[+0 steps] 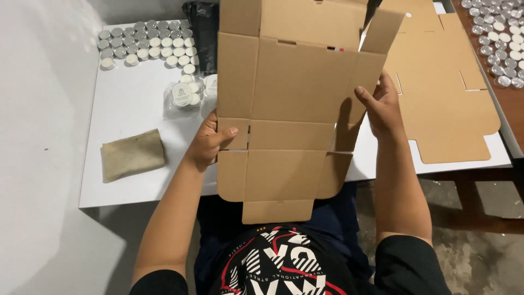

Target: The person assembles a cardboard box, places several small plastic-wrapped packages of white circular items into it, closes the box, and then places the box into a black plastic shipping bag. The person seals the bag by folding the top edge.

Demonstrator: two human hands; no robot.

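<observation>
I hold a flat, die-cut brown cardboard box blank [289, 104] upright in front of me over the white table [131, 104]. My left hand [210, 143] grips its left edge at a side flap, thumb on the front. My right hand [381, 106] grips the right side flap, which is bent inward along its crease. The blank's lower flaps hang over the table's front edge above my lap.
A stack of more flat cardboard blanks [447, 93] lies on the table at right. Several tealight candles [147, 46] stand at the back left, bagged candles [188, 94] beside them, a folded tan cloth [132, 154] at left. More tealights [499, 38] cover a brown table far right.
</observation>
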